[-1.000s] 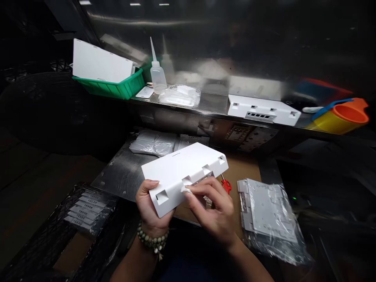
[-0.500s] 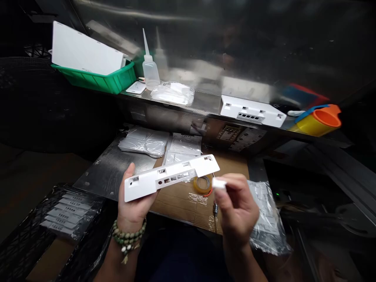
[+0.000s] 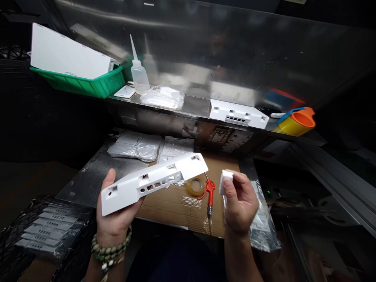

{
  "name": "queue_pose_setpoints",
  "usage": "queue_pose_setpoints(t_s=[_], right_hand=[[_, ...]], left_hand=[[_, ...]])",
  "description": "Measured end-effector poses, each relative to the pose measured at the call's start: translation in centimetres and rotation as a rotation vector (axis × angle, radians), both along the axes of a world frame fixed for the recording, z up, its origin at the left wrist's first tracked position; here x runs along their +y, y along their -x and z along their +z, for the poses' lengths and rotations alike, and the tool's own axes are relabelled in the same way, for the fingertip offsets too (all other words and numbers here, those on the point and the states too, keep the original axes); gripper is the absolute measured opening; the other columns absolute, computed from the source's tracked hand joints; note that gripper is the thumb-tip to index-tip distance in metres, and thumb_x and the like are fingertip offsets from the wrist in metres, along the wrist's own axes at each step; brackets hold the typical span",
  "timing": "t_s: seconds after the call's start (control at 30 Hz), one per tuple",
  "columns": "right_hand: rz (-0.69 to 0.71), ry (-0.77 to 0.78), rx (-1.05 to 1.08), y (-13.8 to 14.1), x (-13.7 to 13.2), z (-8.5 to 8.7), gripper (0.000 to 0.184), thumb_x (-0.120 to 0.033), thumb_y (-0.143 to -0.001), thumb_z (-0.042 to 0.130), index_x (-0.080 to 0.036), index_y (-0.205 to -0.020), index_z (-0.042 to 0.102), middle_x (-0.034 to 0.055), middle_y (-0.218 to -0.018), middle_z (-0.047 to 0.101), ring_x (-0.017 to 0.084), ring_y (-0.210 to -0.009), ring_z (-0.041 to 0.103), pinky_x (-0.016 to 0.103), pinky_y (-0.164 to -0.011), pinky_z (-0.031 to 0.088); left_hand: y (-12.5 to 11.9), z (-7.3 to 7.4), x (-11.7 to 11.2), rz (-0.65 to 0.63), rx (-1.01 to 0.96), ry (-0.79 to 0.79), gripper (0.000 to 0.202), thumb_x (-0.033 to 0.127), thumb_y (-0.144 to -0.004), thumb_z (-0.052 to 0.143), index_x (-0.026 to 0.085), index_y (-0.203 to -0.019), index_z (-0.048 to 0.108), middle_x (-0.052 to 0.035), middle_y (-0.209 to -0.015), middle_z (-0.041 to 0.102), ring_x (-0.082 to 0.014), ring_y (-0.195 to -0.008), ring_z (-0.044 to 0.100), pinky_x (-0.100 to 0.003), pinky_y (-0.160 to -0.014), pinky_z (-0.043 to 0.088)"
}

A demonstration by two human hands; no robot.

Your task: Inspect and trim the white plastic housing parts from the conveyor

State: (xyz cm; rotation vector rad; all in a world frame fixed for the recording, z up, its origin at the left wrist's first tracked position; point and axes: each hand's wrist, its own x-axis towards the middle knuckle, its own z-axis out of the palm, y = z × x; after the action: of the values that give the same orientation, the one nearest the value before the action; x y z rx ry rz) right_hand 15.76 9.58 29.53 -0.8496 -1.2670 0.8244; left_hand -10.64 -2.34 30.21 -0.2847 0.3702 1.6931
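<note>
My left hand (image 3: pixel 116 219), with a beaded bracelet at the wrist, holds a long white plastic cover (image 3: pixel 164 178) from below at its left end. The thumb stands up behind it. A row of square port openings and one round hole run along its lower edge, and its right end tilts upward. To the right, my right hand (image 3: pixel 241 205) pinches a small white sponge block (image 3: pixel 225 182) between thumb and fingers, apart from the cover. A red air blow gun (image 3: pixel 210 190) and a roll of tape (image 3: pixel 196 187) lie on the cardboard between my hands.
The metal shelf carries a green bin (image 3: pixel 96 84) of white panels, a squeeze bottle (image 3: pixel 139 76), a bag of white blocks (image 3: pixel 163 97), another white cover (image 3: pixel 237 113) and a yellow-orange tape dispenser (image 3: pixel 293 123). Bagged covers (image 3: pixel 49 227) lie at lower left, a plastic bag (image 3: pixel 264 231) at right.
The white sponge block has moved away from the cover's right end and is turned more upright. The cover tilts more steeply. The red blow gun, mostly hidden before, now shows. The view has shifted.
</note>
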Motion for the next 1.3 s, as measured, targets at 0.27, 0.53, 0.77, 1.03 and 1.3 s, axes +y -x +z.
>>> queue_pose_setpoints(t_s=[0.27, 0.53, 0.77, 1.03, 1.3], right_hand=[[0.058, -0.039, -0.155, 0.8, 0.8, 3.0, 0.018, -0.030, -0.092, 0.073, -0.029, -0.110, 0.075, -0.0015, -0.087, 0.064, 0.012, -0.072, 0.057, 0.025, -0.063, 0.047], [0.001, -0.279, -0.555, 5.3, 2.3, 2.9, 0.021, -0.032, -0.097, 0.067, -0.020, -0.112, 0.074, 0.0018, -0.089, 0.063, 0.010, -0.066, 0.055, 0.025, -0.059, 0.046], [0.007, -0.379, -0.575, 6.4, 1.9, 1.4, 0.020, -0.030, -0.099, 0.064, -0.019, -0.112, 0.074, 0.0041, -0.089, 0.067, 0.012, -0.069, 0.062, 0.024, -0.061, 0.050], [-0.006, -0.341, -0.565, 6.2, 2.2, 0.9, 0.019, -0.027, -0.100, 0.064, -0.016, -0.111, 0.074, 0.0050, -0.088, 0.066, 0.013, -0.071, 0.063, 0.024, -0.062, 0.050], [-0.175, -0.218, -0.310, 4.2, 5.0, 1.5, 0.021, -0.034, -0.096, 0.068, -0.018, -0.106, 0.077, 0.0030, -0.086, 0.066, 0.012, -0.069, 0.059, 0.026, -0.061, 0.050]], left_hand=[[-1.0, 1.1, -0.6, 0.106, 0.093, 0.102, 0.097, 0.054, -0.093, 0.065, 0.023, -0.166, 0.008, -0.0192, -0.105, 0.079, -0.0417, -0.086, 0.078, -0.053, -0.062, 0.066], [-5.7, 3.9, 0.6, 0.428, 0.263, 0.203, 0.048, 0.040, -0.103, 0.048, 0.025, -0.148, 0.049, -0.0042, -0.092, 0.083, -0.0254, -0.075, 0.080, -0.034, -0.067, 0.067], [-6.8, 4.2, 0.9, 0.412, 0.294, 0.251, 0.039, 0.034, -0.103, 0.045, 0.027, -0.139, 0.060, -0.0020, -0.093, 0.083, -0.0241, -0.080, 0.080, -0.034, -0.069, 0.067], [-6.9, 4.4, 1.4, 0.417, 0.334, 0.221, 0.037, 0.031, -0.104, 0.046, 0.027, -0.138, 0.061, -0.0017, -0.096, 0.083, -0.0230, -0.078, 0.080, -0.033, -0.070, 0.067], [-4.4, 4.0, 1.3, 0.315, 0.184, 0.349, 0.066, 0.047, -0.101, 0.053, 0.025, -0.160, 0.034, -0.0062, -0.092, 0.083, -0.0261, -0.069, 0.079, -0.034, -0.061, 0.067]])
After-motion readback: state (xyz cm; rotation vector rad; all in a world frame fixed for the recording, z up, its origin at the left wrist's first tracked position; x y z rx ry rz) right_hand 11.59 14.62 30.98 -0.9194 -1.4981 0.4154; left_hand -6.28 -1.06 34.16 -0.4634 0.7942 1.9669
